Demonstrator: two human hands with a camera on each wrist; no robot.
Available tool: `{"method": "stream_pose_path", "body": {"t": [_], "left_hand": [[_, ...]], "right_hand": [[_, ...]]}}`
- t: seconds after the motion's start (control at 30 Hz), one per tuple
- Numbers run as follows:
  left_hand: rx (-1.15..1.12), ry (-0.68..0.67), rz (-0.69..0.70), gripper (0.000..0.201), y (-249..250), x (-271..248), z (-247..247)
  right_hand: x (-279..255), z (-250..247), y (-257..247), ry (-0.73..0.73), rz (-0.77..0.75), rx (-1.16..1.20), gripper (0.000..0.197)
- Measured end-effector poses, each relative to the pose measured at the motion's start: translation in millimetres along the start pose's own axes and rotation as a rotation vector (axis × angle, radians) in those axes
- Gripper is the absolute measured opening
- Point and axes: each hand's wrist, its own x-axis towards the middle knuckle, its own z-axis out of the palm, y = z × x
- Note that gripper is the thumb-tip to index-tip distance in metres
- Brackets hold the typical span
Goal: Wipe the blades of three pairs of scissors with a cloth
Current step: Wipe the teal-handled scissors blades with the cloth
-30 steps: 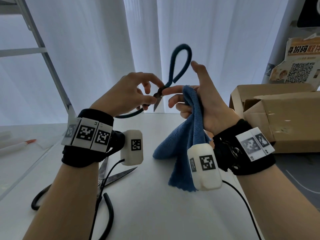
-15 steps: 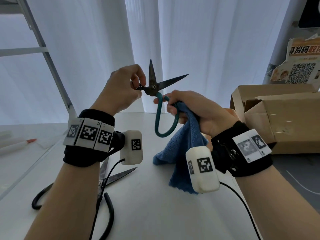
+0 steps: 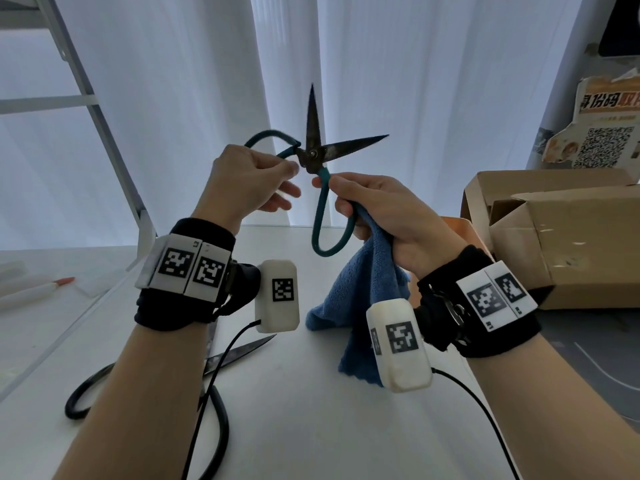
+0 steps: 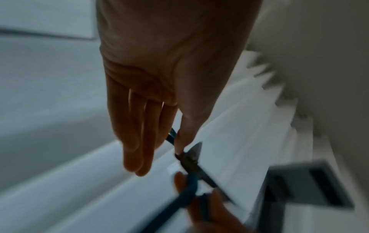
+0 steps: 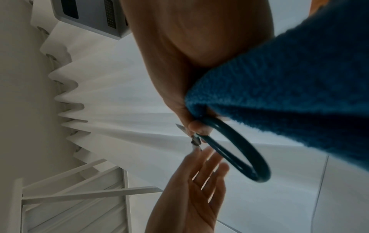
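Teal-handled scissors (image 3: 313, 157) are held up above the table (image 3: 311, 410), blades spread, likely to expose both edges for wiping; the left hand (image 3: 249, 178) pinches one handle loop; the right hand (image 3: 377, 209) grips the other loop with the blue cloth (image 3: 360, 292) bunched beneath; black scissors (image 3: 221, 362) lie on the table.

black scissors (image 3: 145, 386) partly behind left forearm, poster (image 3: 604, 129) cut off
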Motion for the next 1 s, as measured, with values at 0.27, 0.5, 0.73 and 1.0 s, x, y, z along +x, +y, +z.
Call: {"method": "stream_pose_path", "body": {"t": [0.27, 0.5, 0.73, 1.0], "left_hand": [[-0.414, -0.143, 0.028, 0.022, 17.5, -3.3, 7.3], [-0.450, -0.077, 0.020, 0.018, 13.3, -0.5, 4.1], [-0.507, -0.002, 0.021, 0.019, 16.2, -1.0, 2.1], [-0.547, 0.054, 0.002, 0.026, 12.9, 4.4, -10.7]], "right_hand": [[2.8, 0.6, 1.5, -0.007, -0.046, 0.101, 0.031], [1.1, 8.4, 0.8, -0.037, -0.045, 0.084, 0.029], [1.3, 0.7, -2.5, 0.029, 0.044, -0.027, 0.028], [3.6, -7.3, -3.9, 0.223, 0.102, 0.016, 0.032]]}}
